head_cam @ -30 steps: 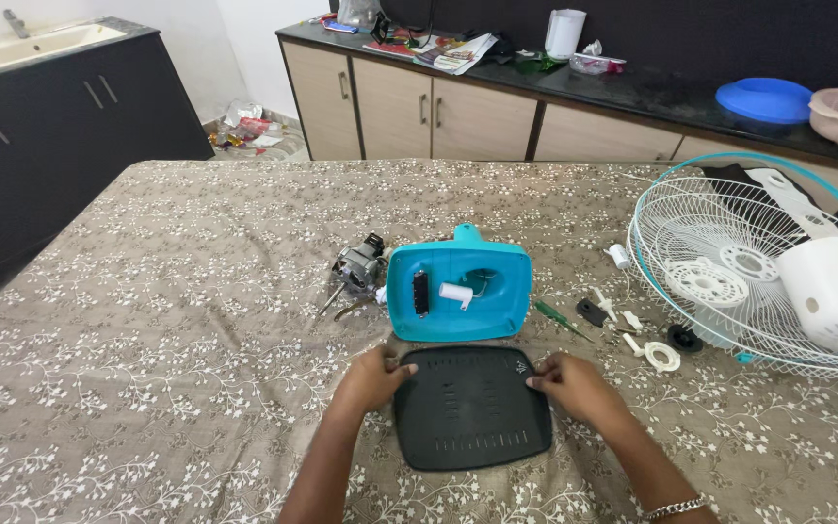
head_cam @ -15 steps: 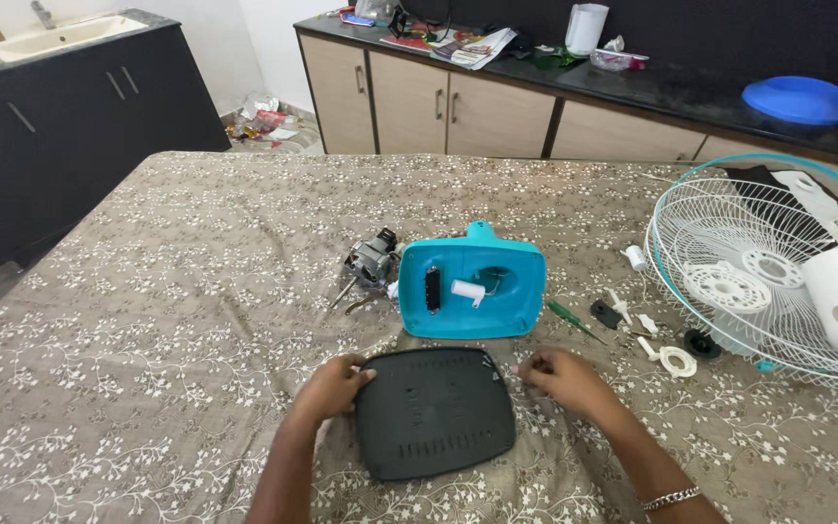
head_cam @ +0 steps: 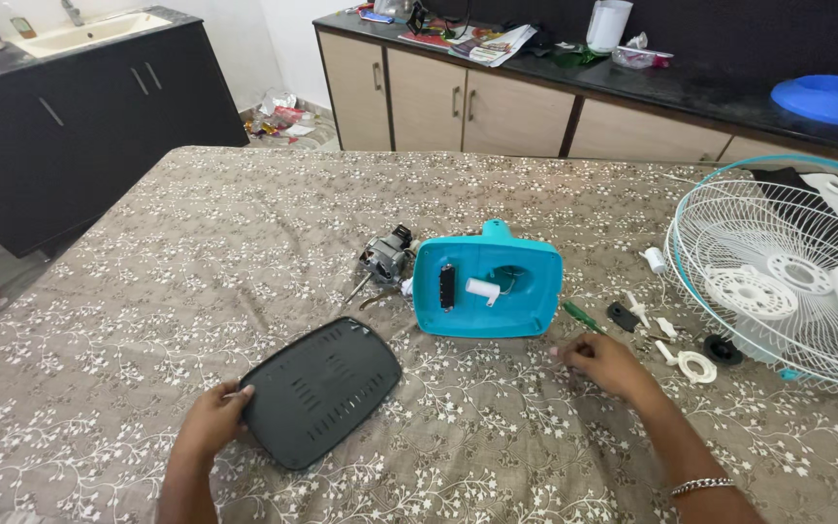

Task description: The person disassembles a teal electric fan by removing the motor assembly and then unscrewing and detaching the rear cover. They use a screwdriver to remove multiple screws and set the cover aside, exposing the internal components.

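Gripping the near-left edge of the black cover (head_cam: 320, 390), the left hand (head_cam: 213, 419) has its fingers curled around it, thumb on top; the cover lies flat on the tablecloth (head_cam: 147, 291). The right hand (head_cam: 605, 364) rests loosely curled, holding nothing, a green screwdriver (head_cam: 584, 317) at its 12 o'clock. The teal housing (head_cam: 488, 289) holds a white cylinder (head_cam: 482, 289). The fan grille (head_cam: 778, 281) is cut off at 3 o'clock.

We see a teal housing (head_cam: 488, 288), small motor (head_cam: 385, 258), white fan grille (head_cam: 768, 281) and blue bowl (head_cam: 828, 99).
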